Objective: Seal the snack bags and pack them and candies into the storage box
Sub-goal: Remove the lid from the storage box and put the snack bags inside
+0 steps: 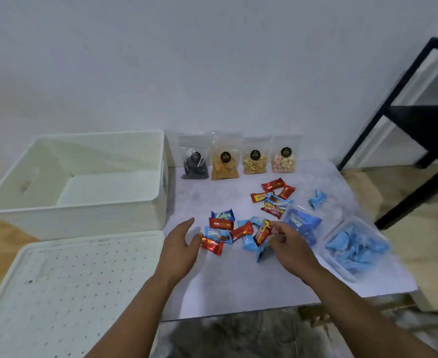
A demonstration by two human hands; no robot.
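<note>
Several clear snack bags lean against the wall: a dark one (pixel 195 164), an orange one (pixel 224 165), a yellow one (pixel 255 162) and a pink one (pixel 284 160). Red and blue wrapped candies (pixel 223 229) lie scattered on the grey mat, with another cluster (pixel 274 200) further back. The white storage box (pixel 83 202) stands empty at the left. My left hand (pixel 180 244) is open, fingers apart, just left of the near candies. My right hand (pixel 286 241) pinches a red candy (pixel 262 235) at its fingertips.
The box's white dotted lid (pixel 65 288) lies flat in front of the box. A clear tray of blue wrappers (pixel 354 246) sits at the mat's right edge. One blue candy (pixel 317 199) lies apart. A black metal frame (pixel 406 125) stands at the right.
</note>
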